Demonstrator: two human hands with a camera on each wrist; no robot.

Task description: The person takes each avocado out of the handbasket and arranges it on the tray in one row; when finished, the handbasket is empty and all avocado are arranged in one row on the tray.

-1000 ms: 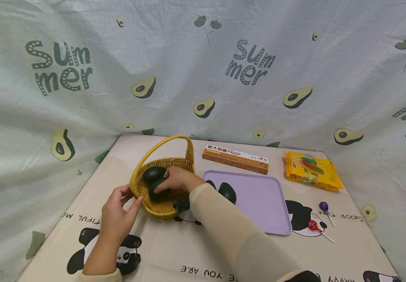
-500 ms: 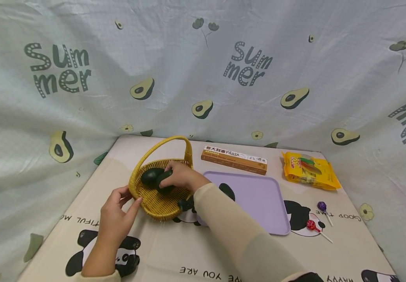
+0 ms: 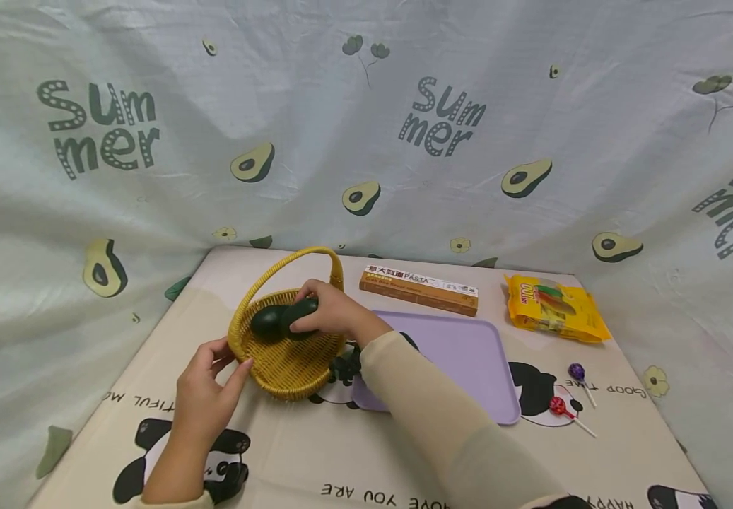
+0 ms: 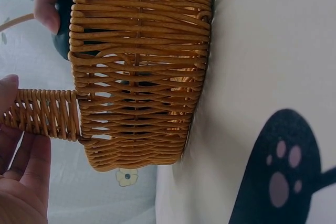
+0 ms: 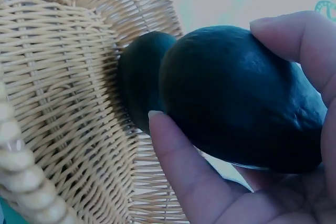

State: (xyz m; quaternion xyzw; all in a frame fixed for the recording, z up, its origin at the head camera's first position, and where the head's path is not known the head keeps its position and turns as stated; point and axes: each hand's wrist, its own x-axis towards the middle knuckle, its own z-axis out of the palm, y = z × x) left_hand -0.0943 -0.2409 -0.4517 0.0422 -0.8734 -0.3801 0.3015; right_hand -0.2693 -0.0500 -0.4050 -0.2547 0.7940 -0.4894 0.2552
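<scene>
A yellow wicker basket (image 3: 292, 378) with a tall handle stands left of centre in the head view. At the base of its handle (image 4: 50, 113), my left hand (image 3: 206, 392) holds on with thumb and fingers. My right hand (image 3: 334, 309) reaches over the basket and grips a dark green avocado (image 5: 231, 93) between thumb and fingers. Another avocado (image 3: 268, 324) lies in the basket against its far left wall, directly beside the held one. The right wrist view shows the two overlapping, so I cannot tell whether they touch.
A lilac tray (image 3: 474, 375) lies right of the basket; a dark green piece on it (image 3: 409, 340) is mostly hidden behind my right sleeve. Behind stand a pasta box (image 3: 418, 290) and a yellow snack bag (image 3: 557, 309). Two lollipops, purple (image 3: 576, 371) and red (image 3: 558, 405), lie at right.
My right hand has lifted the avocado slightly up and to the right within the basket. The left hand keeps its hold, and the right sleeve covers more of the tray's dark green pieces.
</scene>
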